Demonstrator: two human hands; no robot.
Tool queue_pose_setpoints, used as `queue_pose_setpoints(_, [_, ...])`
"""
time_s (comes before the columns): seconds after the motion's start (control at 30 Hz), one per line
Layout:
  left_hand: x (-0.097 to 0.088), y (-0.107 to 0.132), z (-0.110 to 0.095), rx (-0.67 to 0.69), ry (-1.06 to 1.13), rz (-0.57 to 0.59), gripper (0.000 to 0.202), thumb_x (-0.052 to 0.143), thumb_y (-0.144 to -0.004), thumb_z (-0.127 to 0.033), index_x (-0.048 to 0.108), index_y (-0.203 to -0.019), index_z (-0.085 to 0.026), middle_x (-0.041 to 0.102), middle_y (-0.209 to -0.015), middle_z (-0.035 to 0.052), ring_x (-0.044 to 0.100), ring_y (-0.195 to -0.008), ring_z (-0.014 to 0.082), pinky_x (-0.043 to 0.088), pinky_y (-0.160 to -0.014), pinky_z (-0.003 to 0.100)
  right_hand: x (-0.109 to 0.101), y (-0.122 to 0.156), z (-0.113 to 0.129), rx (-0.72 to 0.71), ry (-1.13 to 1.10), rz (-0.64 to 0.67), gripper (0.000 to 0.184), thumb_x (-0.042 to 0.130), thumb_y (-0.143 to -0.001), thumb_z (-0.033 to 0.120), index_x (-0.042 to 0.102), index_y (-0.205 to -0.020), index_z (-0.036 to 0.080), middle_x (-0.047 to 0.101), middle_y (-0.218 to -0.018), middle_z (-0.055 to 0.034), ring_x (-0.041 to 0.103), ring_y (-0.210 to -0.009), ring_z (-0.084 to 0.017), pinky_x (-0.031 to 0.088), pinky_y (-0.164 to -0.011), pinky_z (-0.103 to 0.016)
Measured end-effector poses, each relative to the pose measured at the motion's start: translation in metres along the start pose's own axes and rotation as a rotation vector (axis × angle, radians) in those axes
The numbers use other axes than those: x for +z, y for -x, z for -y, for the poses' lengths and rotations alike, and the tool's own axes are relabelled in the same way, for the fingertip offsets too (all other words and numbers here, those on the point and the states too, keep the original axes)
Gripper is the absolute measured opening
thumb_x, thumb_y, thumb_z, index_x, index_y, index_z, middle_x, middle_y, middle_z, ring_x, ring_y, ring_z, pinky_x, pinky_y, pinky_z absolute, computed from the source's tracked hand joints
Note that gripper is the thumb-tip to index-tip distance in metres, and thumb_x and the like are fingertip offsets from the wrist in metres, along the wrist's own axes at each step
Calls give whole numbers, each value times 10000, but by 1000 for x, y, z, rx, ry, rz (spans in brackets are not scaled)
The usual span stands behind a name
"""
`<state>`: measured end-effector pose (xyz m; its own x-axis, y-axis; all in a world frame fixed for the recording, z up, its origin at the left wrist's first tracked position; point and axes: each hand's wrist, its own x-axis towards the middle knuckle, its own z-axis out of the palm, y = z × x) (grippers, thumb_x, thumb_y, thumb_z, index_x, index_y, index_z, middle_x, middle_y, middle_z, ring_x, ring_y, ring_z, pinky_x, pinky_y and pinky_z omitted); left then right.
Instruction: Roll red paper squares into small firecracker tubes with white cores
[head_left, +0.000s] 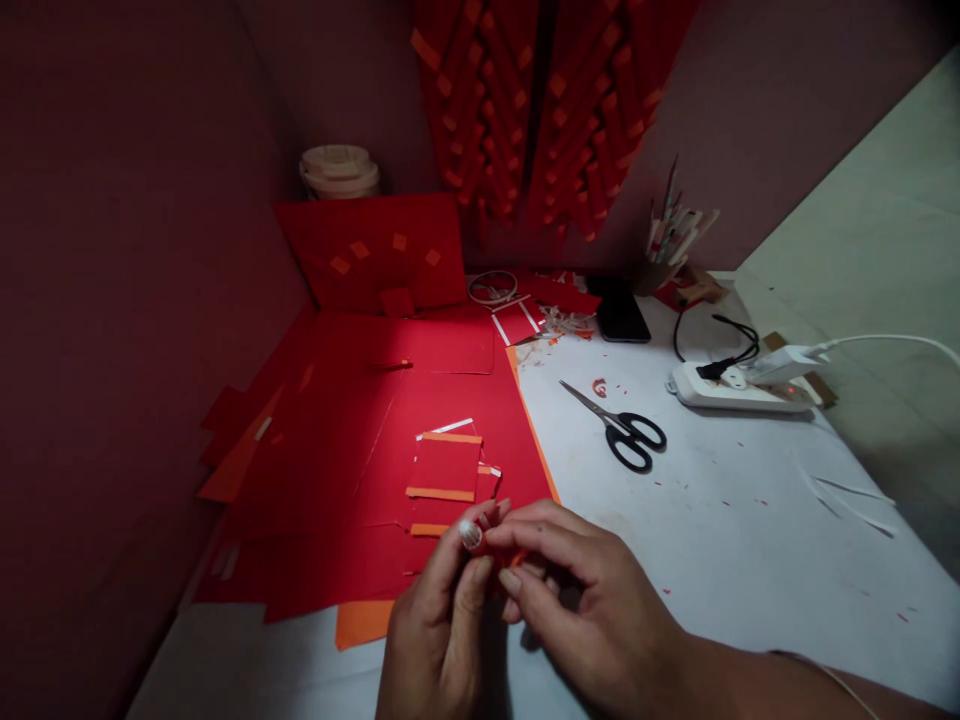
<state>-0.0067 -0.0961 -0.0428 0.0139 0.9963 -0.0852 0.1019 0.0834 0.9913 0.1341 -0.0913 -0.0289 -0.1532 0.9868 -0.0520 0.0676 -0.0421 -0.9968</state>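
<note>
Both of my hands meet at the near edge of the white table (pixel 735 540). My left hand (pixel 439 625) and my right hand (pixel 592 605) pinch a small red and orange paper piece (pixel 501 550) between their fingertips, and most of it is hidden by the fingers. Just beyond them lie small red paper rectangles with orange strips (pixel 446 466) on large red paper sheets (pixel 390 440).
Black-handled scissors (pixel 622 428) lie to the right of the red sheets. A white power strip (pixel 731 388) with plugs and cables sits at the right, a dark phone (pixel 621 315) behind it. A red and orange paper hanging (pixel 540 110) is on the wall. A pencil holder (pixel 667 250) stands at the back.
</note>
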Motion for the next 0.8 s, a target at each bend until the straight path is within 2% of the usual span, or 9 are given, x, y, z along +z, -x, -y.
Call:
queue_pose_setpoints(0.2, [-1,0,2,-50,67,-18,266,606,-924,-333,716,-1129,-205,756,-1135,106,698,-1079,269,562,-949,378,-1,1,0,-19,13,44,438,569,-857,22,705,-1166,301,644,-1106,-24,647,-652,-77,561,-602,-210])
queue_pose_setpoints(0.3, [-2,-1,0,-60,91,-16,257,617,-914,-350,721,-1094,-200,763,-1099,109,706,-1052,270,580,-902,354,0,2,0,-46,5,59,439,561,-870,38,691,-1194,304,645,-1113,-30,649,-670,-84,568,-613,-213])
queue_pose_setpoints(0.43, [-6,-1,-2,-65,47,-3,260,644,-890,-378,724,-1059,-197,774,-1043,110,725,-991,269,594,-851,333,-1,4,1,-63,23,61,406,556,-886,73,691,-1205,285,656,-1107,-47,642,-643,-86,561,-555,-204])
queue_pose_setpoints(0.53, [-10,-1,0,-66,-16,15,271,636,-892,-397,716,-1062,-201,778,-1026,104,738,-939,254,600,-807,303,-3,4,3,-80,37,75,377,556,-878,82,708,-1181,249,671,-1108,-72,665,-701,-117,580,-603,-237])
queue_pose_setpoints(0.67, [-11,0,1,-41,-67,31,256,595,-918,-400,703,-1041,-204,784,-958,80,749,-800,216,601,-697,255,-5,3,7,-46,33,16,286,593,-890,142,717,-1136,215,721,-923,-52,675,-713,-145,571,-620,-260])
queue_pose_setpoints(0.8, [-12,0,2,93,-235,70,216,568,-939,-348,689,-1067,-225,790,-902,42,746,-733,177,593,-648,212,-7,0,12,1,38,-20,207,582,-911,186,735,-1050,200,716,-817,-35,664,-686,-148,551,-611,-269])
